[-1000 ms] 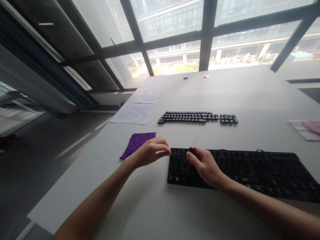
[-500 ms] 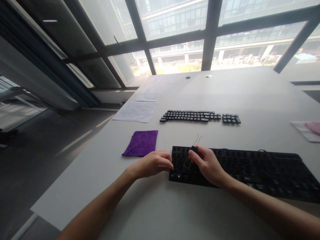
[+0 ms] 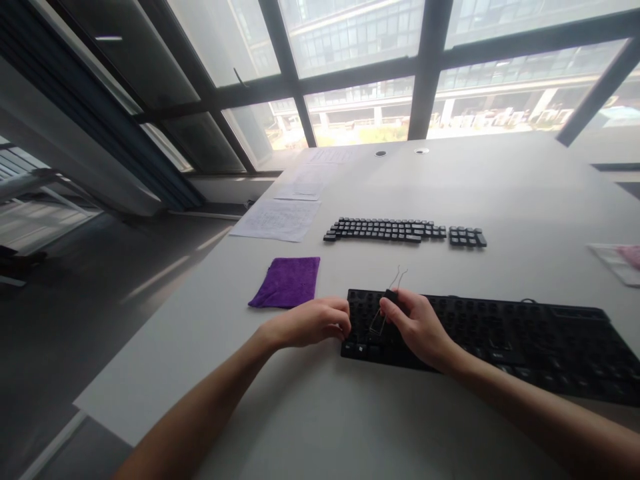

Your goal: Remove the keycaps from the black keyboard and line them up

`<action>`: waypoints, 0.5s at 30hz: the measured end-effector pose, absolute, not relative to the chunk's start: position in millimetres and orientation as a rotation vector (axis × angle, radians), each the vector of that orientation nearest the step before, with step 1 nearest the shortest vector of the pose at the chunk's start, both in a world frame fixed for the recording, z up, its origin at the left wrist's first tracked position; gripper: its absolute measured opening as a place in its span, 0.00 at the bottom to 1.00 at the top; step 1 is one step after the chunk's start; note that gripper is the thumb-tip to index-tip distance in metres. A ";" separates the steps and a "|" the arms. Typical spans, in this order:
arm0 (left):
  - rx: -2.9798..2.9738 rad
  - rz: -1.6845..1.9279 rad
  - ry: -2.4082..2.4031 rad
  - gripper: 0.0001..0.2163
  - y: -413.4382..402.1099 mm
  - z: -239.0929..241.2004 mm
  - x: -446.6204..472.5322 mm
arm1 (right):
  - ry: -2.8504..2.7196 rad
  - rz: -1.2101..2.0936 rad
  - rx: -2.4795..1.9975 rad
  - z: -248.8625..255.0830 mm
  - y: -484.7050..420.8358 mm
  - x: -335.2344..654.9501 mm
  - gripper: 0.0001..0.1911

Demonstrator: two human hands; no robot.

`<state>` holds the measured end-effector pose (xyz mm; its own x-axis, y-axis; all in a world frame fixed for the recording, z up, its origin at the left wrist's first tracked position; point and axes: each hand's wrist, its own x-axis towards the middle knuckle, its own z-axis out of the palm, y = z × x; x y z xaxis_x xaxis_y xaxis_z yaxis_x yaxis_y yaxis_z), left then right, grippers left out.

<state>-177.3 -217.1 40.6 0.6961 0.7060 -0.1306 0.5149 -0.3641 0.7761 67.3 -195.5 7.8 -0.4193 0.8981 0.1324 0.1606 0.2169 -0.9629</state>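
Observation:
A black keyboard (image 3: 545,333) lies on the white table, most of its keycaps off and a few left along the near row. My right hand (image 3: 417,327) grips a wire keycap puller (image 3: 391,295) by its black middle, over the keyboard's left part. One pair of wire loops points down at the keys and the other sticks up. At the keyboard's left edge my left hand (image 3: 320,321) has its fingers curled and pressed together near the lower left keys. Whatever is between those fingertips is hidden.
Loose keycaps (image 3: 380,229) stand in neat rows behind the keyboard, with a smaller block (image 3: 467,237) of them at the right. A purple cloth (image 3: 287,282) lies left. Paper sheets (image 3: 277,220) lie farther back. Something pink (image 3: 631,255) rests at the right edge.
My left fingers have curled in tighter and lifted slightly at the keyboard's left edge. My right hand keeps the puller in nearly the same place. The whole view has shifted slightly.

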 end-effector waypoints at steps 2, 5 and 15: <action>2.013 0.277 0.940 0.04 -218.2 41.2 -177.9 | -1.757 1.265 -0.987 9.1 -195.6 67.8 0.16; 1.997 0.290 0.917 0.05 -220.3 43.8 -179.3 | -1.792 1.315 -0.919 15.4 -196.5 67.7 0.13; 2.215 0.362 0.904 0.09 -225.4 59.5 -175.5 | -2.087 1.302 -0.817 37.5 -202.9 53.1 0.05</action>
<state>-175.5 -225.4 59.5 0.7163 0.6977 -0.0070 0.4999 -0.5062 0.7028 53.1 -202.9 37.5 -0.6687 0.7325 0.1274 0.2075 0.3484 -0.9141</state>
